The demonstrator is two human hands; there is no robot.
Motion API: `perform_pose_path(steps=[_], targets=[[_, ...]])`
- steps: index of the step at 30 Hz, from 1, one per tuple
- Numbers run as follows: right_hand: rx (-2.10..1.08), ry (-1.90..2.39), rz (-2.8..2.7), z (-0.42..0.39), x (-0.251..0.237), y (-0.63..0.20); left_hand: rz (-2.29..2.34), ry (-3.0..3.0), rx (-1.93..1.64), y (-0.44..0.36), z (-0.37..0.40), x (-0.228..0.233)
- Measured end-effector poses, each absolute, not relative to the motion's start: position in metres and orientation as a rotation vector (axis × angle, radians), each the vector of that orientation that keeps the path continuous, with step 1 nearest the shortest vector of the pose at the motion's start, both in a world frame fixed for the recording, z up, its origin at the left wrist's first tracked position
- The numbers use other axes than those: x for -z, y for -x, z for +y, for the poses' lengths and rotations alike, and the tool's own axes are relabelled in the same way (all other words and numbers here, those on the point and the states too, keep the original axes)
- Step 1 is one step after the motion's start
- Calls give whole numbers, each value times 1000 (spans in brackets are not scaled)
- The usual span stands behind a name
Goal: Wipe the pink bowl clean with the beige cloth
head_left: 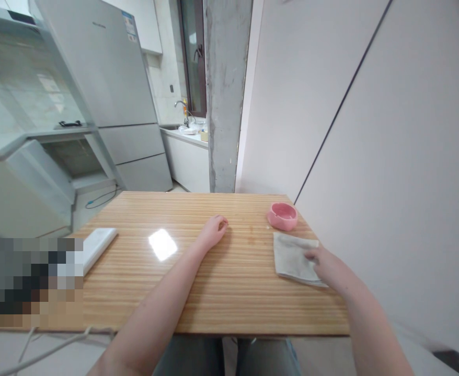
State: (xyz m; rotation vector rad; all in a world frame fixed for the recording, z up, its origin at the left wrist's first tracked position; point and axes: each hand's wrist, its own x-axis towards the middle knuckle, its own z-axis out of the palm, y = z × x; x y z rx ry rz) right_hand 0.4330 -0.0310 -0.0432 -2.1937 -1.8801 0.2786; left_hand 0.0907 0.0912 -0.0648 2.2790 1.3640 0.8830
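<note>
A folded, pale grey cloth (pixel 290 257) lies flat near the right edge of the wooden table. My right hand (pixel 325 263) is on its right side, fingers bent and closed against the fabric; the undersides of these fingers are hidden. Just beyond the cloth stands a pink ashtray (pixel 283 218) with a notched rim, untouched by either hand. Around the middle of the table rests my left hand (pixel 213 232), its fingers loosely curved with a gap between thumb and fingertips. Nothing shows in that gap.
The striped wooden table (pixel 214 308) meets a white wall (pixel 390 183) on its right. At the left lies a white flat object (pixel 100 243), partly behind a blurred-out patch. Cables (pixel 57 347) hang by the front left edge. A fridge (pixel 107 78) and sink counter are beyond.
</note>
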Motion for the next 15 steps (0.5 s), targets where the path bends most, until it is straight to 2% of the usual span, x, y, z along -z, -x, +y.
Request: perform_pose_path(steps=[4, 6, 10, 15], targets=[[-86, 2151, -1917, -23, 27, -420, 1362, -2262, -909, -93, 88, 60], [0, 1963, -1958, -12, 11, -388, 1363, -2252, -888, -94, 85, 57], [-281, 1491, -2130, 20, -4, -298, 1339, -2238, -796, -95, 81, 55], [-498, 1296, -2169, 53, 26, -225, 1383, -2293, -674, -96, 82, 59]])
